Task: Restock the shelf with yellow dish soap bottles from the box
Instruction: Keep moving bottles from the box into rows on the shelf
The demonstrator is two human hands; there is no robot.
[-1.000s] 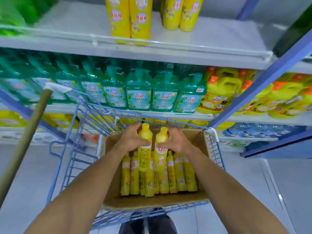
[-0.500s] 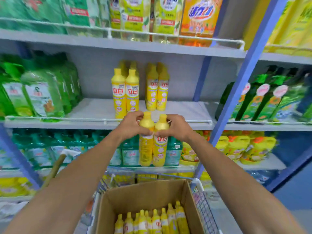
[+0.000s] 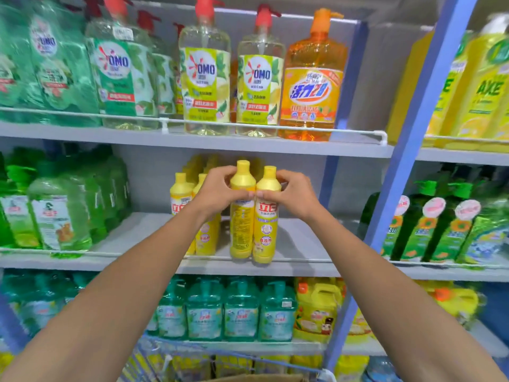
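Head view: my left hand (image 3: 217, 190) grips the shoulder of one upright yellow bottle (image 3: 241, 221); my right hand (image 3: 292, 194) grips a second bottle (image 3: 265, 230) touching it. Their bases are level with the front rail of the middle shelf (image 3: 303, 244), just right of the shelved bottles (image 3: 180, 199). I cannot tell whether they touch the shelf. At the bottom edge, the box (image 3: 261, 378) rim shows.

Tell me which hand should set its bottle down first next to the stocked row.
Probably left: the left hand grips the bottle nearest the stocked yellow bottles; the right hand holds the outer bottle.
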